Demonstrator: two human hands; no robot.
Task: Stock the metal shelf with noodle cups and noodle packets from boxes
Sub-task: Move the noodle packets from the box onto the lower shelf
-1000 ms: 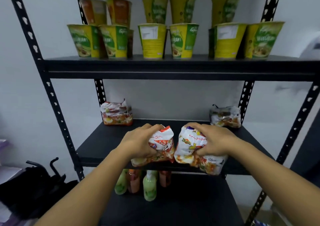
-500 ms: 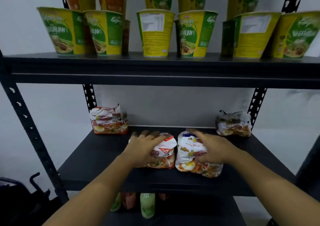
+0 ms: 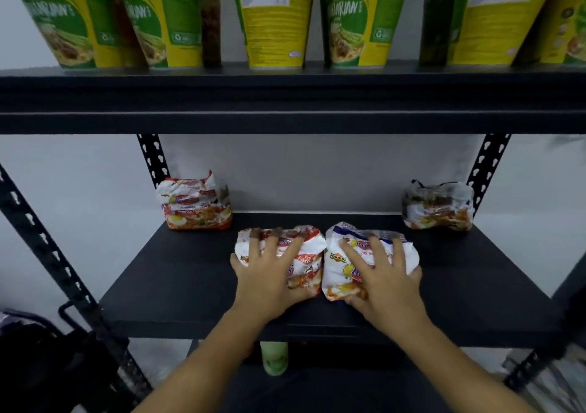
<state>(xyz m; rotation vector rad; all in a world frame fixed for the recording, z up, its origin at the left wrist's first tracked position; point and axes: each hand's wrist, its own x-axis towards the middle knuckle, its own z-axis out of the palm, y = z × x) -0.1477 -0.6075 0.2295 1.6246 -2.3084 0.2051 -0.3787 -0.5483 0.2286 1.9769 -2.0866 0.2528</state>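
Squarely on the middle shelf [image 3: 177, 273], towards its near edge, two noodle packets lie side by side with their inner edges touching. The red-and-white packet [image 3: 312, 251] is on the left, and the left hand [image 3: 269, 279] grips it: the fingers are spread across its top with the tips bent over the far edge, and the thumb is tucked at the near edge. The blue-and-white packet [image 3: 333, 273] on the right is gripped the same way by the right hand [image 3: 385, 282], whose thumb sits under the packet's near edge.

Further back, against the wall [image 3: 317, 171], the far-left packet [image 3: 196, 205] stands upright by the left rear upright [image 3: 153, 159], near the red-and-white packet but not touching it. The far-right packet [image 3: 439, 206] stands by the right rear upright [image 3: 488, 162], apart from the blue-and-white one.

Overhead, the upper shelf [image 3: 285, 102] runs the full width of the view, its thick front lip hanging above the hands. A row of yellow-and-green noodle cups [image 3: 272, 16] stands on it, with darker cups wedged behind some of them.

Below the middle shelf, the top of a green bottle [image 3: 274, 357] shows between the forearms. A dark, blurred bag-like shape [image 3: 38, 365] sits at the lower left, outside the rack.
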